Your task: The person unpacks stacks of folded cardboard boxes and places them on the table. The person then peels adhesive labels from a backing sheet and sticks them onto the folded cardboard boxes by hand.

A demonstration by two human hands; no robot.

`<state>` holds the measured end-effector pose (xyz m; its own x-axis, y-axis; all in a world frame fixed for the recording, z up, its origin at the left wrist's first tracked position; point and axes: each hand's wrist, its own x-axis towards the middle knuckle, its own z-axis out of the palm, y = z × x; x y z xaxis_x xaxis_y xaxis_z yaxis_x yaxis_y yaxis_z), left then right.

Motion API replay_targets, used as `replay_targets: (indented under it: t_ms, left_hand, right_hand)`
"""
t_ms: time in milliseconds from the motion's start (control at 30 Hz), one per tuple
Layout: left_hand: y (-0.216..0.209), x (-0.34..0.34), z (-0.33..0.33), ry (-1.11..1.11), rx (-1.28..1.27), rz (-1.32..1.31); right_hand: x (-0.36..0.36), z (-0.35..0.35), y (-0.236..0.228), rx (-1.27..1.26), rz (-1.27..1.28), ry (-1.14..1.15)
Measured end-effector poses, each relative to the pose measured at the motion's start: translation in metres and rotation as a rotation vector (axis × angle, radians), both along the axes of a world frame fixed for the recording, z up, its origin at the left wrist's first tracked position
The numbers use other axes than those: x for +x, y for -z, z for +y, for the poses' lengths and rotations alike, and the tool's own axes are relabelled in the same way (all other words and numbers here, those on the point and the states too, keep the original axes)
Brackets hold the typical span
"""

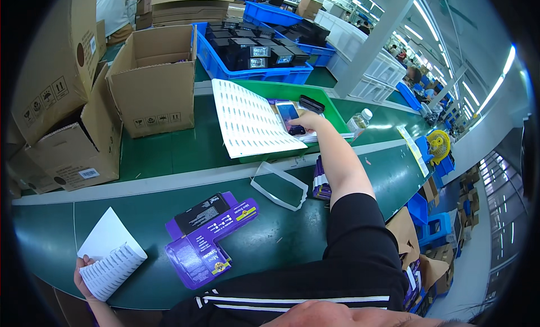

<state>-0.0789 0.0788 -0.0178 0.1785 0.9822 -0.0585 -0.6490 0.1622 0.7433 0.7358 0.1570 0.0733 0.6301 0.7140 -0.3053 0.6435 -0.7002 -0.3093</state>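
At the lower left, my left hand [83, 277] grips a curled white label sheet [115, 270], printed with rows of small marks. My right arm stretches forward over the bench to a green bin [334, 110]. There my right hand [306, 120] is closed at the lower right part of a smartphone [286, 111] with a lit screen; its fingertips are partly hidden. A large sheet of labels [247, 119] leans across the bin's left side. Behind the phone lies a black case-like object [311, 103]. A flat purple-and-black carton [205, 237] lies unfolded between my arms.
A translucent plastic frame [279, 186] and a stack of purple cartons [320, 180] lie on the green bench. Cardboard boxes [152, 85] stand at the left. Blue crates [253, 74] of black devices sit behind. A clear bottle [360, 121] stands right of the bin.
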Motion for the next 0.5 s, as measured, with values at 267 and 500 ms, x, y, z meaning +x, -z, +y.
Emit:
replay_targets:
  t_ms: [267, 500]
  left_hand:
    - [-0.007, 0.005, -0.001, 0.013, 0.001, -0.021]
    - [-0.002, -0.001, 0.0, 0.045, 0.0, -0.038]
  right_hand:
    - [-0.004, 0.001, 0.004, 0.054, -0.047, -0.001]
    - [0.027, 0.009, 0.011, 0.336, 0.121, 0.317]
